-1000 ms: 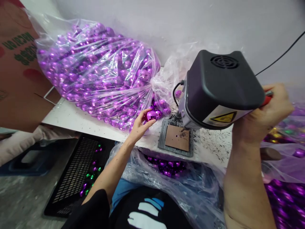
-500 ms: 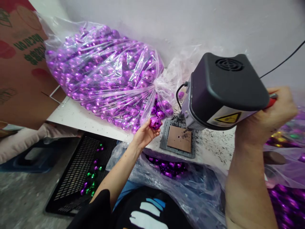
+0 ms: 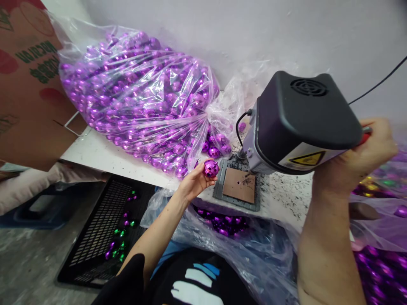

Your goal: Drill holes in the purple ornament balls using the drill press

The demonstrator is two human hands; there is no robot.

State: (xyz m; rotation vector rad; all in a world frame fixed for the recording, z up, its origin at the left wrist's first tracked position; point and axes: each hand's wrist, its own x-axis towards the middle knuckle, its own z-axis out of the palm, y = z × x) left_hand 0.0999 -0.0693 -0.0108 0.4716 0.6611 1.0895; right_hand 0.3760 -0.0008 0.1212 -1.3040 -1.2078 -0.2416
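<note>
Now left hand [image 3: 194, 183] fingers pinch purple ball [image 3: 210, 168] at table [image 3: 104, 154] edge, beside plate [image 3: 238, 187]; right hand [image 3: 352, 163] clenched on lever [image 3: 365, 136].

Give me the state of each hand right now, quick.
Left hand: closed on a purple mirrored ball.
Right hand: closed around a red lever.
</note>
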